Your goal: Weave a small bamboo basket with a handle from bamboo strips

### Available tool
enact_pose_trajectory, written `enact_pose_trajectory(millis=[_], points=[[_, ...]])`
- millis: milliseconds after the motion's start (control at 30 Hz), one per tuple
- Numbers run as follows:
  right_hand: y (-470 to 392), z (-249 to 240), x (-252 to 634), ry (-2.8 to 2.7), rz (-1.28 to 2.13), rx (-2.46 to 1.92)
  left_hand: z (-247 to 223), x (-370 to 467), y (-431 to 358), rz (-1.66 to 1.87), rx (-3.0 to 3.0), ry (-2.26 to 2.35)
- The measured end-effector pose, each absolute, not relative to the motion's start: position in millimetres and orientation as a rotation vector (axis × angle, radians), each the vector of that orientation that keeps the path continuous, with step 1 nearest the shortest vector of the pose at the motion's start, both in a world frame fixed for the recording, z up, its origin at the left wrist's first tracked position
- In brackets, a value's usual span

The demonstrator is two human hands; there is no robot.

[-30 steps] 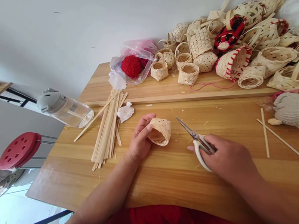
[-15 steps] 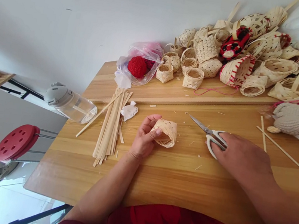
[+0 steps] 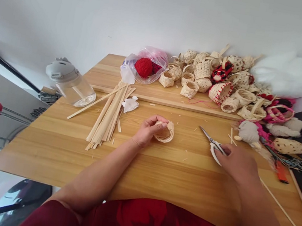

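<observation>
My left hand [image 3: 148,129] grips a small woven basket [image 3: 168,134] by its side, thumb over the rim, with the opening tipped toward me. To the right, my right hand [image 3: 239,163] is closed around the white handles of a pair of scissors [image 3: 212,142]. The blades point up and left, almost closed, low over the table or resting on it; I cannot tell which. A gap of bare wood lies between the scissor tips and the basket. Small offcuts [image 3: 185,159] of the pale strip are scattered between the hands.
Flat wooden strips [image 3: 107,117] lie bundled at left, beside a white crumpled scrap [image 3: 130,104] and a clear bottle [image 3: 76,88]. Along the raised back board [image 3: 142,97] are a bag with red yarn [image 3: 143,67] and many small baskets [image 3: 190,89]. Crocheted grey pieces [image 3: 249,131] lie at right.
The view has shifted and levelled, bringing more of the table's right side into sight. The basket has turned so its opening shows more. Both hands keep their hold.
</observation>
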State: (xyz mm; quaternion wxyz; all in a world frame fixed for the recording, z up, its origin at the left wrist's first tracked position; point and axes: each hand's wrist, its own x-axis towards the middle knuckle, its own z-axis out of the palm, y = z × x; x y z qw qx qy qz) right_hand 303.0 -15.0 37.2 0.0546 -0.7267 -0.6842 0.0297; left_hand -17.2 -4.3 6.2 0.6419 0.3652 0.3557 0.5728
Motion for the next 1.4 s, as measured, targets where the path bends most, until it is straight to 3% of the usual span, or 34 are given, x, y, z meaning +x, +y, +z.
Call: enact_pose_trajectory(millis=[233,400,467,633,933,1133,1400], points=[[-29,37,301,-1.914,0.106,-1.971,2,-10,-6,1.219,0.863,0.846],[-45,41,221,-1.634,0.986,-1.556,1,-4,-10,1.159,0.876,0.794],[-49,37,189,-1.587,1.151,-1.479,2,-1,-12,1.114,0.858,0.739],[-45,26,150,-1.659,0.982,-1.426,4,1,-16,1.069,0.771,0.672],[-36,38,170,-1.174,1.532,-1.482,0,-4,-9,0.919,0.843,0.712],[-55,38,205,-1.236,1.11,-1.624,3,-12,-8,0.988,1.102,0.859],[-93,37,240,-1.048,1.3,-1.656,-2,-8,-14,1.081,1.69,0.814]])
